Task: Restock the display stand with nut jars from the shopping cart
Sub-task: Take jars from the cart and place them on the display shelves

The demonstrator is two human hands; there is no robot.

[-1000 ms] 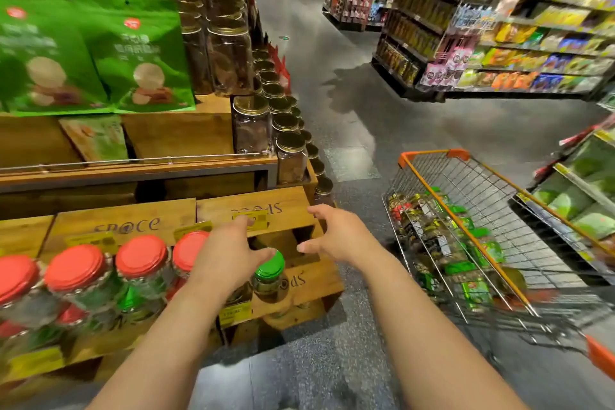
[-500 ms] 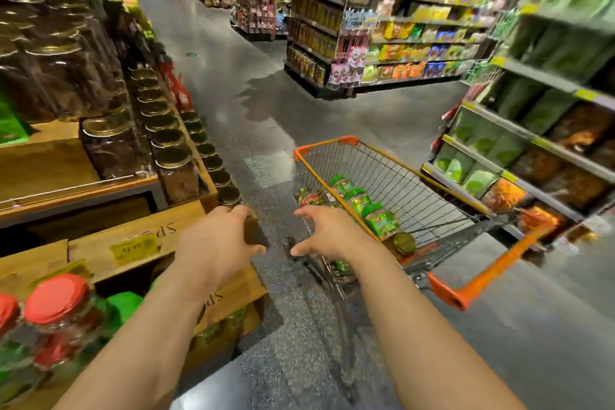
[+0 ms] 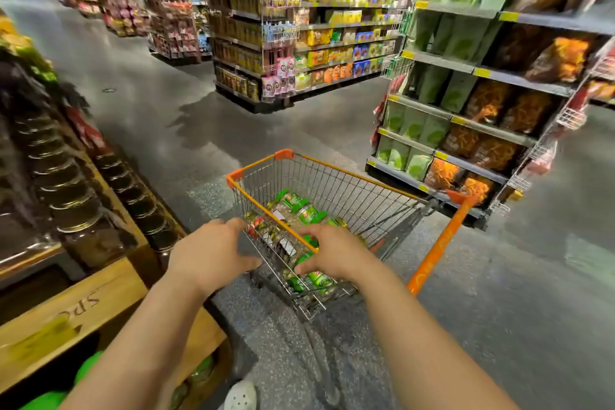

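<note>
While reaching: a person leans both bare hands toward a shopping cart (image 3: 332, 173) parked in a supermarket aisle.
Left hand (image 3: 213, 253): fingers spread and empty, at nine o'clock of the cart's near corner, seemingly poised to steady the rim.
Right hand (image 3: 336, 256): inside the basket, fingers curved down over the stock; a firm grip cannot be confirmed.
Nut jars (image 3: 299, 210): green-lidded, lying on their sides in the cart, directly under and at twelve o'clock of the right hand.
Display stand (image 3: 83, 303): wooden, at eight o'clock, close enough for a short carry.
</note>
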